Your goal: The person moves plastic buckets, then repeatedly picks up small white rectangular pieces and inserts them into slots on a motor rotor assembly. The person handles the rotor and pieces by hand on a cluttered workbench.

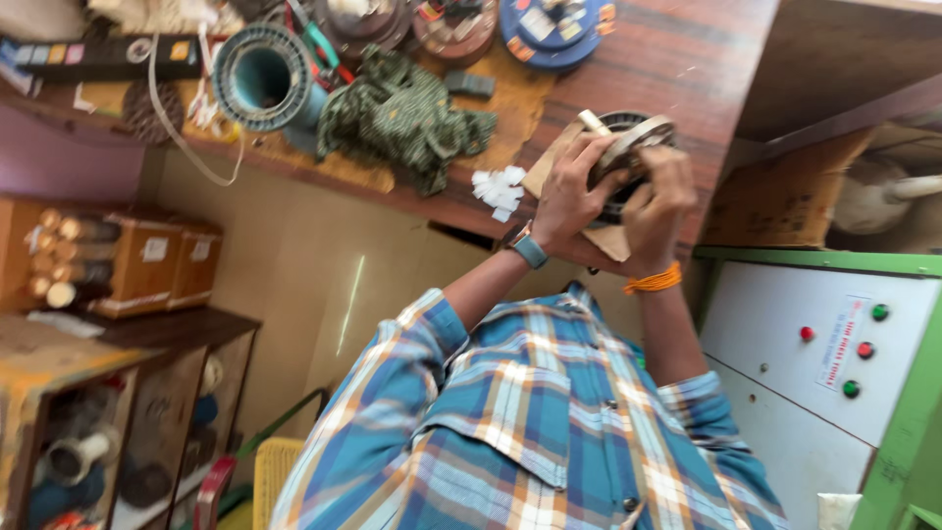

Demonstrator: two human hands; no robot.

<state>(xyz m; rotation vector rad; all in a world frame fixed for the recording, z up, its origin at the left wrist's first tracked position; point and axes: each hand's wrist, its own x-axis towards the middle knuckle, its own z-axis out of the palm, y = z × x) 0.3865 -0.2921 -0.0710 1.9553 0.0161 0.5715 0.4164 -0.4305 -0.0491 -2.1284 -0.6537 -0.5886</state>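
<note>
Motor stator (628, 147), round, metal-rimmed, sits at the tabletop (687, 69) edge on a cardboard piece (549, 162). Both forearms reach up from the plaid shirt (530, 412), wrists bent. Left hand (569, 201) grips its left rim, fingers curled; right hand (659, 211) clasps the near side. Paper scraps (498, 188) lie just beside; green cloth (404, 116) and blue ring (263, 77) farther left.

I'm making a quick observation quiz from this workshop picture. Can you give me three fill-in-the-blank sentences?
1. Both hands grip a round metal part over a ____ workbench.
2. The left hand has a ____ at its wrist.
3. The right hand wrist carries an ____ thread band.

Missing: wooden; watch; orange
</note>
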